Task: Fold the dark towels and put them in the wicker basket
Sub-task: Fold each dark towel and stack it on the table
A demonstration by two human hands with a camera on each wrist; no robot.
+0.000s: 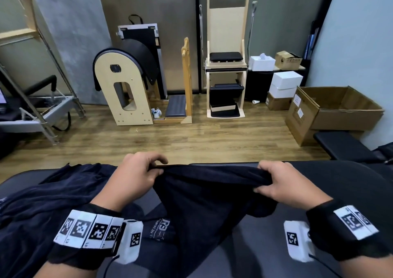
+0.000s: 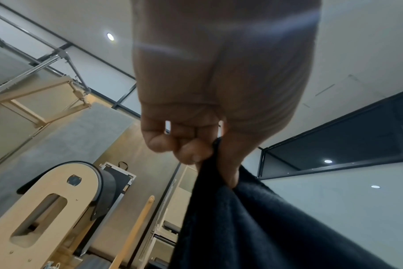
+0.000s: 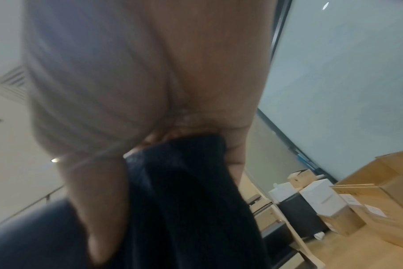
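Note:
A dark navy towel [image 1: 208, 194] is stretched between my two hands above the black padded table [image 1: 331, 177], its lower part draping down toward me. My left hand [image 1: 146, 171] pinches its top edge at the left; in the left wrist view the towel [image 2: 253, 227] hangs from thumb and curled fingers [image 2: 191, 151]. My right hand [image 1: 274, 182] grips the other end of that edge; in the right wrist view the cloth [image 3: 186, 191] is bunched in its fist. A second dark towel [image 1: 42, 197] lies crumpled on the table at the left. No wicker basket is in view.
Beyond the table's far edge is wooden floor [image 1: 191, 141]. Wooden exercise equipment [image 1: 127, 86] stands against the back wall. An open cardboard box [image 1: 331, 111] and several small boxes [image 1: 282, 84] sit at the right. A metal frame [image 1: 42, 107] stands at the left.

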